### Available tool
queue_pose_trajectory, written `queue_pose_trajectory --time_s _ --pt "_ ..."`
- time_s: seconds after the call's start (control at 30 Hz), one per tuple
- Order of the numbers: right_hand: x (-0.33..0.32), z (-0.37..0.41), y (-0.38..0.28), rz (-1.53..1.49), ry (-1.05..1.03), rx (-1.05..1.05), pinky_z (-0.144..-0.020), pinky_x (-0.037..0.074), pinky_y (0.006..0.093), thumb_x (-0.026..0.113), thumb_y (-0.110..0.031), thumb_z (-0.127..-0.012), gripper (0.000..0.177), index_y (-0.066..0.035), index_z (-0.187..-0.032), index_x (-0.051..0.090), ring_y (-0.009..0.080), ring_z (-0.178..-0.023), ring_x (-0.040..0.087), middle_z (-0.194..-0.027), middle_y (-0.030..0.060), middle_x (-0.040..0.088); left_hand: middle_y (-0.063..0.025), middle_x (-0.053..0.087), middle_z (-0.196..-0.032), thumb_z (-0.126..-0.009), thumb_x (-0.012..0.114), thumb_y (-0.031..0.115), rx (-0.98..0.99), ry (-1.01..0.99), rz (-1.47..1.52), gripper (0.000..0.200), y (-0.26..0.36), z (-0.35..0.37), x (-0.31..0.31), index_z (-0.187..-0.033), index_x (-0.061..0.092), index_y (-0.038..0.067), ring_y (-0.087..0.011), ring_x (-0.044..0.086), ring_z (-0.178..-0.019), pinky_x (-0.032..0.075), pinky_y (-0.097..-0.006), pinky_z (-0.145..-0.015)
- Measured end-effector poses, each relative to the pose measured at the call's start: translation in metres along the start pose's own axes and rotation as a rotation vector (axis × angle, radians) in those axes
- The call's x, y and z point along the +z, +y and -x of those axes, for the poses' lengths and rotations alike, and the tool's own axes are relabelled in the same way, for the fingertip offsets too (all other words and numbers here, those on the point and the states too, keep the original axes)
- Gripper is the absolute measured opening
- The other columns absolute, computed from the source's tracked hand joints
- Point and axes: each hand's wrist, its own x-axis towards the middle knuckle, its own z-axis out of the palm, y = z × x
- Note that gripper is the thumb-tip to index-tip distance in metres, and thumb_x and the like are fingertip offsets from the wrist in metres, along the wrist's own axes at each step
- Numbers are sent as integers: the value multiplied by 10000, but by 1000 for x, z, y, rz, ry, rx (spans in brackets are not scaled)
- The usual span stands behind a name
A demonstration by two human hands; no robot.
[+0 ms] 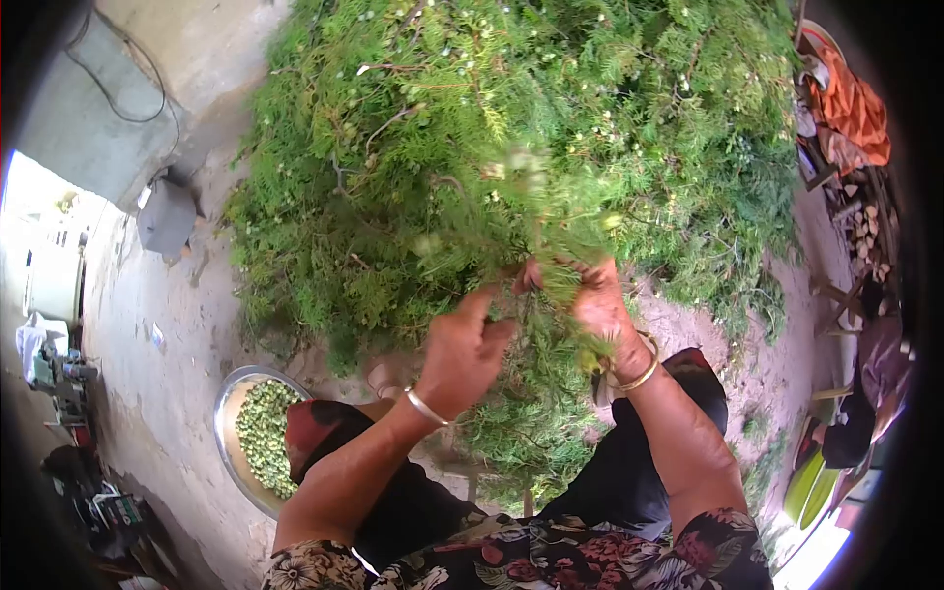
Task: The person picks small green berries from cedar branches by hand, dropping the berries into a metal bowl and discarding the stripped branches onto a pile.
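Observation:
A large heap of green, scaly-leaved branches (pixel 393 167) with small pale fruits fills the upper middle. My left hand (pixel 465 352), with a silver bangle at the wrist, is at the near edge of the heap, its fingers curled; what they hold, if anything, is too small to tell. To its right my right hand (pixel 602 307), with a gold-coloured bangle, grips a leafy sprig (pixel 560 280) that is blurred by motion. Left of my knees stands a metal basin (pixel 228 413) with many small green fruits (pixel 265 433) in it.
A grey box (pixel 166 214) stands by the wall at the left. Orange cloth (pixel 854 108) and stacked firewood (pixel 865 241) are at the right. A seated person's dark-clothed leg (pixel 851 428) shows at the right edge. Loose sprigs (pixel 521 438) lie between my legs.

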Motion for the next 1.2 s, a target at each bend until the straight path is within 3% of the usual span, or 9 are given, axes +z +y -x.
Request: queue_pose_trajectory --time_s 0.07,0.23,0.33,0.4,0.5,0.73,0.8,0.9,1.2 --pt "13 -5 -27 739 47 -140 -712 485 288 485 153 -655 341 18 -946 601 168 -784 602 -862 99 652 -60 528 -567 -772 584 -36 -51 208 161 351 -9 -2 -8 -1122 558 -23 -104 490 -453 415 -250 -437" --pt "13 -4 -14 821 87 -75 -794 472 286 595 129 -708 312 -20 -981 626 118 -904 566 -977 35 633 -54 607 -691 -869 609 228 -454 370 1031 199 -17 -13 -48 -904 604 32 -136 574 -540 408 -229 -421" --pt "-13 5 20 201 209 161 -895 439 316 569 153 -720 354 -58 -995 638 125 -987 550 -1012 40 622 -56 597 -692 -878 594 320 -499 368 945 277 -14 -19 -74 -850 591 44 -130 559 -553 403 -228 -428" --pt "-32 11 50 374 56 -20 -955 393 324 550 155 -741 388 -89 -1030 636 144 -1057 530 -1045 48 615 -54 587 -685 -875 610 267 -479 446 954 248 -13 -23 -89 -882 609 19 -118 515 -525 378 -215 -423" --pt "10 7 -6 987 5 225 -920 401 285 480 176 -709 507 -55 -1150 580 165 -1053 545 -1092 92 613 -48 581 -683 -885 591 137 -218 511 858 191 -13 -24 -101 -962 619 -35 -77 461 -508 309 -197 -390" --pt "29 -3 -10 1003 -39 214 -838 429 264 427 198 -662 553 -23 -1146 576 159 -923 567 -956 86 631 -9 571 -646 -864 620 133 -106 437 376 182 -8 -27 -80 -948 643 -27 -29 420 -490 299 -175 -409" --pt "24 -6 -4 1011 -112 -2 -606 474 326 456 151 -631 556 -31 -1140 585 260 -648 590 -749 180 593 4 566 -673 -811 692 163 -105 426 232 232 -9 -27 -75 -945 643 -20 -23 433 -539 335 -180 -453" --pt "26 -10 -4 1010 -124 -11 -592 471 334 445 152 -636 531 -18 -1116 597 252 -636 588 -746 188 590 -5 568 -707 -656 819 133 -89 454 62 408 -8 -26 -65 -973 611 -18 -57 508 -667 432 -207 -576" --pt "35 -11 -8 1117 -108 -17 -581 469 343 507 132 -692 361 4 -1016 600 281 -644 595 -763 196 592 -54 629 -777 -688 793 96 -135 524 -19 416 -21 -32 -57 -1015 582 -52 -89 568 -691 487 -238 -621"
